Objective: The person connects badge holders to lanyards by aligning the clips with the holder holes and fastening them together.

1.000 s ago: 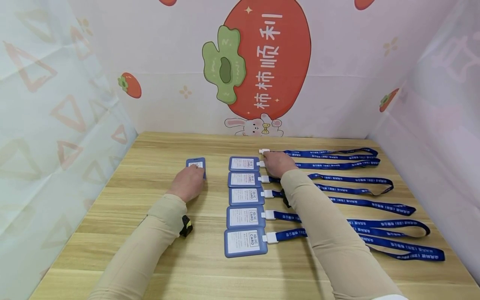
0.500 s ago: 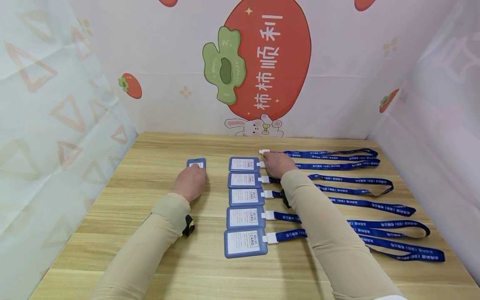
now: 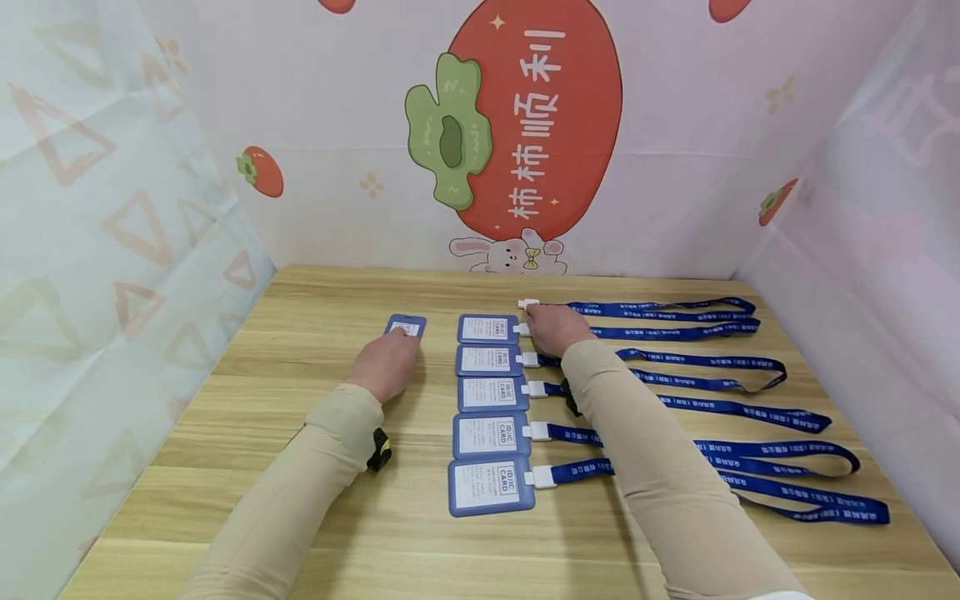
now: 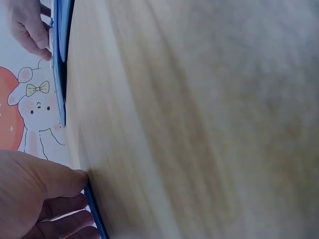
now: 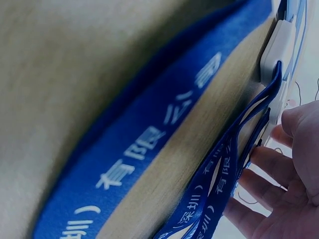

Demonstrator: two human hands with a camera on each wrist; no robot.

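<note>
In the head view, my left hand [image 3: 387, 364] holds a loose blue ID badge holder [image 3: 408, 323] by its near part, left of the row. The left wrist view shows the thumb at the holder's blue edge [image 4: 94, 209], the fingers curled beside it. At the back, my right hand [image 3: 558, 328] pinches the white clip [image 3: 528, 304] of the farthest blue lanyard [image 3: 660, 309], which has no badge on it. In the right wrist view, the thumb and fingers [image 5: 271, 164] are beside the lanyard straps and clips; the fingertips are partly hidden.
Several blue badge holders [image 3: 490, 433] lie in a column at the table's middle, each joined by a white clip [image 3: 536, 431] to a blue lanyard [image 3: 780, 461] stretching right. The wooden table [image 3: 420, 550] meets a printed backdrop [image 3: 322, 208] behind and at both sides.
My left hand has slid the loose badge holder a little to the right, toward the column, and the holder has turned slightly. My right hand stays at the farthest clip.
</note>
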